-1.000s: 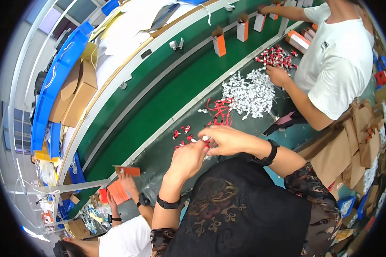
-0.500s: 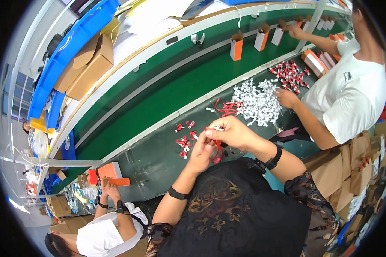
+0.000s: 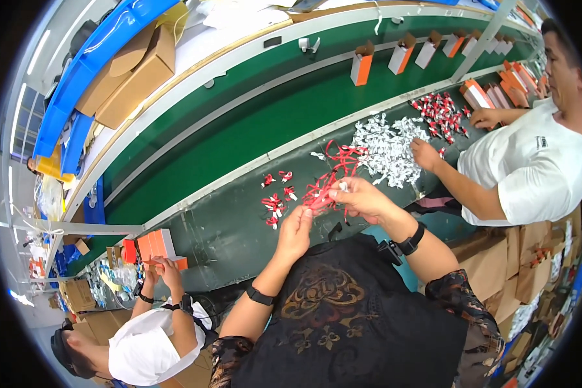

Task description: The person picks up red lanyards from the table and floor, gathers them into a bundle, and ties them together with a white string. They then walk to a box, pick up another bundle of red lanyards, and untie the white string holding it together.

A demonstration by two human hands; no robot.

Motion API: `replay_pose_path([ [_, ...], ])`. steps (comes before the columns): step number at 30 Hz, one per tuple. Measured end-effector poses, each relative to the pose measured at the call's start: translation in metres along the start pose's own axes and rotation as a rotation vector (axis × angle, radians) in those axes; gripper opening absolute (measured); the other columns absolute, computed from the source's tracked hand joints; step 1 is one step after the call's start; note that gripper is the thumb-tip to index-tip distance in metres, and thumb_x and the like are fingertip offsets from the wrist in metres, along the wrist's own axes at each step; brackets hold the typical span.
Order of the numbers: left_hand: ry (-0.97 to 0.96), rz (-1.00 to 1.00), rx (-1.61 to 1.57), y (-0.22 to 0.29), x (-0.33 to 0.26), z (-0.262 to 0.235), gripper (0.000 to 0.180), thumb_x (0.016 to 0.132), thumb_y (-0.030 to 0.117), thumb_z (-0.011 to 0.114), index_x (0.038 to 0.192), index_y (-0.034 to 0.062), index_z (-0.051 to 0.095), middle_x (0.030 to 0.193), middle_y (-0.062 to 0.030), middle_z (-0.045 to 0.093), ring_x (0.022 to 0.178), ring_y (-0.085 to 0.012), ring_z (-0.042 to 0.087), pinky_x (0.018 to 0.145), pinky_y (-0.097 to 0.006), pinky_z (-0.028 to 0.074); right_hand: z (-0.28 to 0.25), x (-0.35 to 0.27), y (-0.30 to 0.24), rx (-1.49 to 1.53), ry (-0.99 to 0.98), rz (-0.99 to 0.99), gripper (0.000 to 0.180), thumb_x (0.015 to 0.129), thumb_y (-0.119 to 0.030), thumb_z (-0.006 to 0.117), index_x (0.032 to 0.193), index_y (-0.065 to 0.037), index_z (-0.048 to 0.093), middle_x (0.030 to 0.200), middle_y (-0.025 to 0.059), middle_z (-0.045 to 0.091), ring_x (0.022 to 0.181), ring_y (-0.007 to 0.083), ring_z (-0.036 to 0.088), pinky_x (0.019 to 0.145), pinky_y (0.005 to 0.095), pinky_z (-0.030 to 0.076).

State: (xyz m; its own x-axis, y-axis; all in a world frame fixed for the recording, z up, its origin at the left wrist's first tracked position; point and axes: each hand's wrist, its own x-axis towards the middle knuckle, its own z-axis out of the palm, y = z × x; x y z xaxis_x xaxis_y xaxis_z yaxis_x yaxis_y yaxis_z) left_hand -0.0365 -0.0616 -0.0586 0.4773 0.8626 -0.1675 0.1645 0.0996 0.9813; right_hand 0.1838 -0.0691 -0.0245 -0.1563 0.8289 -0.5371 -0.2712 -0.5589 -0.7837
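A bundle of thin red ribbon loops is held above the dark worktop, between both hands. The right hand is closed on its upper end, seemingly around a small white tag; the left hand is pinched just below, its long axis running between them.

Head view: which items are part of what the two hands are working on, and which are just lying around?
In hand:
left hand
right hand
red ribbon bundle held between both
finished red-and-white pieces on the dark bench

Lying about:
white pieces pile, under a co-worker's hand
orange-and-white boxes on the green belt
cardboard cartons
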Motion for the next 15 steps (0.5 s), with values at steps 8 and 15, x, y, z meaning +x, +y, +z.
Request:
replay_pose_path([
  [8,0.166,-0.390,-0.520,0.023,-0.004,-0.005,0.025,0.105,0.027,0.044,0.096,0.0079,0.057,0.069,0.0041,0.041,0.058,-0.0065,0.034,0.052,-0.024,0.032,0.004,0.024,0.051,0.196,-0.002,0.141,0.034,0.093,-0.007,0.057,0.127,-0.007,0.054,0.090,-0.0007,0.061,0.066,0.0062,0.055,0.051,0.0207,0.040],
  [15,0.151,-0.262,-0.586,0.037,-0.009,0.001,0.027,0.105,0.028,0.044,0.096,0.0065,0.057,0.070,0.0040,0.043,0.059,-0.0051,0.036,0.052,-0.021,0.031,0.017,0.034,0.048,0.264,-0.173,0.098,0.040,0.092,-0.004,0.061,0.130,-0.004,0.050,0.103,0.0055,0.067,0.074,0.0089,0.061,0.059,0.0206,0.044],
])
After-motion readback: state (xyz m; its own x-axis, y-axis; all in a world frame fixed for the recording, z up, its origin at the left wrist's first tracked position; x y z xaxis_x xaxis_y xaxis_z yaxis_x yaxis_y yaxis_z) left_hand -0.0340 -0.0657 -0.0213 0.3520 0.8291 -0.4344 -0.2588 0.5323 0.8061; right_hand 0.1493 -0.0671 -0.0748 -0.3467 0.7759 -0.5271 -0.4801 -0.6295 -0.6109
